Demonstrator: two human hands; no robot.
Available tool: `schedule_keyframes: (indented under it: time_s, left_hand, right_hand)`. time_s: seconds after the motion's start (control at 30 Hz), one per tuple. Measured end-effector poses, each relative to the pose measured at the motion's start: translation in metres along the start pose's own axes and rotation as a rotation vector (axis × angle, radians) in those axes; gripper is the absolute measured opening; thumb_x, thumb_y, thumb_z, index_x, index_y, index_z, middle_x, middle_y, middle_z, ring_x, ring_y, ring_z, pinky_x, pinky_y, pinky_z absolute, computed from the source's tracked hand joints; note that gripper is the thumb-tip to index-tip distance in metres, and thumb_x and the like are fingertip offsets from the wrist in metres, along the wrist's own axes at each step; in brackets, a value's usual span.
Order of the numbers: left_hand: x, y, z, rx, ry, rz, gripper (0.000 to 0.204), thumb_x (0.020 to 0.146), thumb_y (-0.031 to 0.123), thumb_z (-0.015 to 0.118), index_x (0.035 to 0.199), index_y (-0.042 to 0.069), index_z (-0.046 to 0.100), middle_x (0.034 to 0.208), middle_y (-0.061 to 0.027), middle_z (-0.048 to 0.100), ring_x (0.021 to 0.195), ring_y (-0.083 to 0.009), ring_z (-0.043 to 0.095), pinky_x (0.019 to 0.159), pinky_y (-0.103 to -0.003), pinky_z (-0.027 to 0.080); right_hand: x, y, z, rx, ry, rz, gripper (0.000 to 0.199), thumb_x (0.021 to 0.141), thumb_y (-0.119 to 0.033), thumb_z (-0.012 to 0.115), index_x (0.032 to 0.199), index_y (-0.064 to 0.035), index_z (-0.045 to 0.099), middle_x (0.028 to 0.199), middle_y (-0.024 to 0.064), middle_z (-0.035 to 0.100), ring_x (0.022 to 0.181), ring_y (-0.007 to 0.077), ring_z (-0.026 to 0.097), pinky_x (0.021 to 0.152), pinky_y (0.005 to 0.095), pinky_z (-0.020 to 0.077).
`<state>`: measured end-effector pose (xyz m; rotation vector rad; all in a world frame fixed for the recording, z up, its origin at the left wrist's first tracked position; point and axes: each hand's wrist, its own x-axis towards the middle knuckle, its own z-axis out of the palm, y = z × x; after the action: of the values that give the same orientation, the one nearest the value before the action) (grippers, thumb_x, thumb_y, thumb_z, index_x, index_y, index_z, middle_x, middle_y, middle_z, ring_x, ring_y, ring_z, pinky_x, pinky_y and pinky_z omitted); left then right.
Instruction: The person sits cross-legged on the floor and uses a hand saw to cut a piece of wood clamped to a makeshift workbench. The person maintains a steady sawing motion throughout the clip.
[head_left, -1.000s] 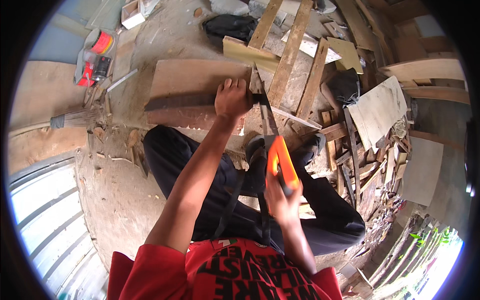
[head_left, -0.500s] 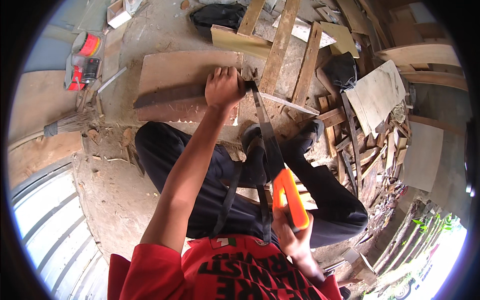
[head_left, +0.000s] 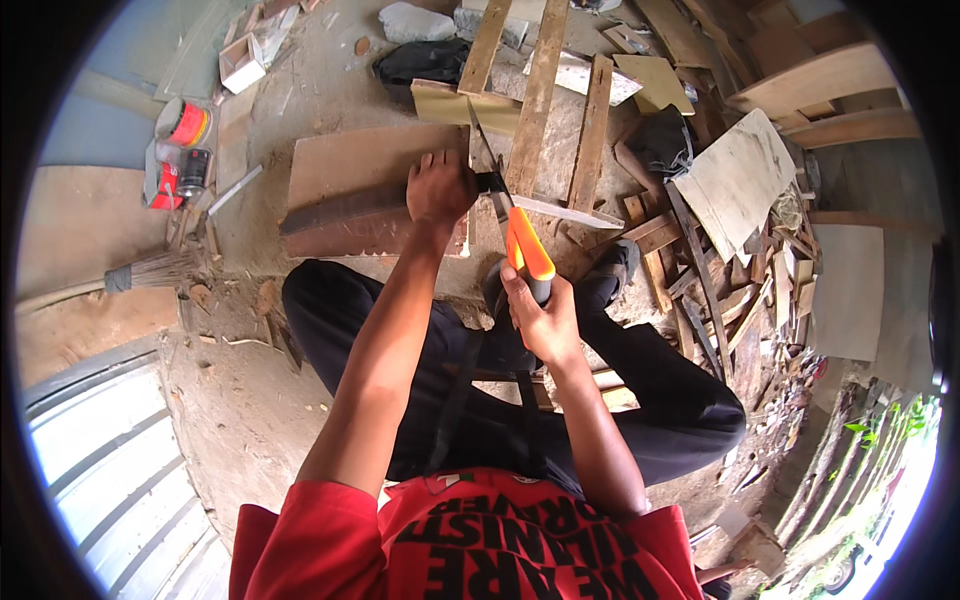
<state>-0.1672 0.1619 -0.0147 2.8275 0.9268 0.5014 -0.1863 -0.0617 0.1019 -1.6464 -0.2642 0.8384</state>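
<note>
A dark wooden strip (head_left: pixel 345 208) lies across a brown board (head_left: pixel 365 152) in front of my folded legs. My left hand (head_left: pixel 441 190) is closed over the strip near its right end and presses it down. In my right hand (head_left: pixel 545 320) is the grip of a handsaw (head_left: pixel 530 246) with an orange and black handle. Its blade crosses the strip's end just right of my left hand, and the tip points away from me past the board's right edge. How deep the blade sits in the wood cannot be made out.
Long planks (head_left: pixel 540 95) lean beyond the saw, close to its blade. A pile of scrap wood (head_left: pixel 745 300) fills the right side, with a pale panel (head_left: pixel 738 182) on it. Cans (head_left: pixel 183 122) and a stick broom (head_left: pixel 150 272) are on the left. A black bag (head_left: pixel 420 62) lies at the back.
My right hand has pushed the handsaw forward, away from my lap, so more blade now extends beyond the strip. My left hand stays on the strip. The view has shifted slightly.
</note>
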Motion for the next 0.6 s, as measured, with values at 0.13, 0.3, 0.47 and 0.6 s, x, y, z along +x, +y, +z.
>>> schedule_keyframes:
  time_s: [0.13, 0.3, 0.47, 0.6]
  left_hand:
    - [-0.012, 0.003, -0.004, -0.058, -0.037, 0.005, 0.021, 0.087, 0.025, 0.055, 0.092, 0.006, 0.063, 0.099, -0.0133, 0.068, 0.101, -0.0316, 0.064, 0.086, -0.048, 0.049]
    - [-0.009, -0.013, -0.004, -0.217, -0.041, -0.003, 0.022, 0.091, 0.030, 0.058, 0.090, 0.008, 0.061, 0.100, -0.0138, 0.067, 0.102, -0.0326, 0.062, 0.088, -0.050, 0.046]
    - [0.008, -0.035, -0.016, -0.111, -0.024, -0.134, 0.033, 0.092, 0.039, 0.059, 0.105, 0.009, 0.059, 0.116, -0.0143, 0.061, 0.113, -0.0348, 0.056, 0.095, -0.054, 0.040]
    - [0.002, -0.037, -0.012, 0.009, 0.040, -0.134, 0.041, 0.092, 0.042, 0.057, 0.111, 0.006, 0.057, 0.122, -0.0163, 0.054, 0.120, -0.0338, 0.050, 0.107, -0.053, 0.032]
  right_hand:
    - [-0.015, -0.004, 0.003, -0.002, 0.022, 0.016, 0.042, 0.096, -0.038, 0.066, 0.080, -0.0011, 0.057, 0.063, -0.0043, 0.049, 0.061, 0.0048, 0.042, 0.053, 0.0267, 0.0371]
    - [-0.028, 0.004, 0.013, -0.017, 0.091, -0.010, 0.039, 0.095, -0.035, 0.068, 0.082, 0.0005, 0.058, 0.068, -0.0018, 0.053, 0.064, 0.0064, 0.047, 0.058, 0.0270, 0.0416]
    - [-0.027, -0.015, 0.014, -0.006, 0.095, -0.019, 0.031, 0.095, -0.029, 0.068, 0.088, -0.0010, 0.058, 0.069, -0.0014, 0.055, 0.064, 0.0063, 0.048, 0.058, 0.0263, 0.0424]
    - [-0.017, -0.034, 0.023, 0.001, 0.098, 0.065, 0.030, 0.098, -0.028, 0.064, 0.086, -0.0010, 0.057, 0.064, -0.0033, 0.052, 0.059, 0.0045, 0.045, 0.052, 0.0257, 0.0384]
